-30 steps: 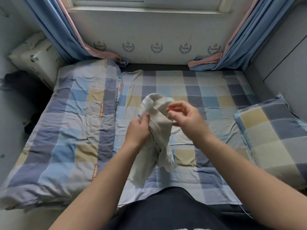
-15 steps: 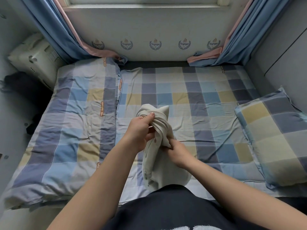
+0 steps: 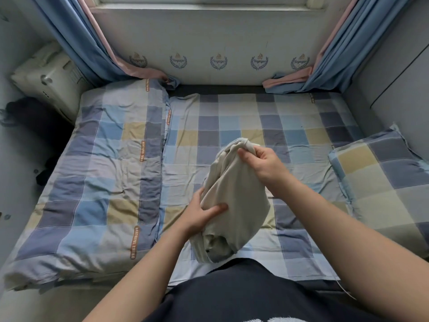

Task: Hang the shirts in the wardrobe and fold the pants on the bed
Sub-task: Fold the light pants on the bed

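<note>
A bunched beige garment (image 3: 234, 198) hangs above the near middle of the bed (image 3: 232, 117); whether it is a shirt or pants I cannot tell. My right hand (image 3: 262, 163) pinches its top end, held highest. My left hand (image 3: 204, 212) grips its lower left side, thumb pressed into the cloth. The bottom end (image 3: 216, 249) shows an opening with a darker inside. No wardrobe is in view.
A folded checked duvet (image 3: 97, 177) covers the bed's left half. A matching pillow (image 3: 385, 182) lies at the right edge. Blue and pink curtains (image 3: 92, 43) hang at both sides of the window wall. A white appliance (image 3: 48, 77) and dark clothing (image 3: 30, 119) sit at far left.
My hands swapped heights: the right hand rose to grip the garment's top, and the left hand dropped to its lower side. The garment now hangs more spread.
</note>
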The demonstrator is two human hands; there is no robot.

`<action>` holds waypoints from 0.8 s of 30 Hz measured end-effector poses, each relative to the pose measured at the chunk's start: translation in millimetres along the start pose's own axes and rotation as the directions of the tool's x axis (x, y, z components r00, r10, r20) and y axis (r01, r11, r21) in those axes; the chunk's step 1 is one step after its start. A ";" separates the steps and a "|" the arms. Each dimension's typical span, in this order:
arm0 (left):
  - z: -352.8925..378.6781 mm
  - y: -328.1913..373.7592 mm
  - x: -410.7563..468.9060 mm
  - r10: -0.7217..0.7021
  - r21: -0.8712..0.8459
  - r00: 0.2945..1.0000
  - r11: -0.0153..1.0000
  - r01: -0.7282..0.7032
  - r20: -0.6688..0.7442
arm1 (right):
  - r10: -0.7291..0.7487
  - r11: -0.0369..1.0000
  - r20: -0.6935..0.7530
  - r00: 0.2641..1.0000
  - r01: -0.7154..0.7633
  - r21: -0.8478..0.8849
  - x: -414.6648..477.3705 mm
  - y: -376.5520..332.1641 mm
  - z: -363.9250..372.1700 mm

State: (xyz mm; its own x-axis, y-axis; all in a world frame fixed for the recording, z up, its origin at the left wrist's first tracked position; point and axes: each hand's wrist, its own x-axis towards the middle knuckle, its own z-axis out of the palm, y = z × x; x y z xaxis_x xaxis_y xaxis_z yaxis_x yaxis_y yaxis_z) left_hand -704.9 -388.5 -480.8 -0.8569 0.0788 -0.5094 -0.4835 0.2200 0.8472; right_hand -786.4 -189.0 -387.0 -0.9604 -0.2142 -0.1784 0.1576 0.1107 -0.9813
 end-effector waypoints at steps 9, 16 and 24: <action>3.9 15.4 6.1 -0.141 -0.399 0.980 0.914 0.074 -0.142 | 0.133 0.990 -0.225 0.965 -0.141 -0.020 4.6 26.9 -22.2; 17.5 70.4 1.8 -0.190 -0.528 0.969 0.845 0.080 -0.157 | 0.219 0.954 0.253 0.942 -0.152 -0.259 -64.4 77.5 9.1; 17.1 87.0 -7.6 -0.121 -0.622 0.991 0.781 0.058 -0.059 | 0.116 0.937 -0.093 0.989 -0.140 -0.321 -49.2 95.3 19.0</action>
State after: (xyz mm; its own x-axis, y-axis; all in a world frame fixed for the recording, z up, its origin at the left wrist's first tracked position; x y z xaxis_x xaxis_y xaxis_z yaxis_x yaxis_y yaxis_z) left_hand -737.4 -353.3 -405.8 -0.8012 -0.0057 -0.5984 -0.5388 -0.4284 0.7254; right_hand -719.8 -186.4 -473.1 -0.9530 -0.1084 -0.2830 0.2079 0.4456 -0.8708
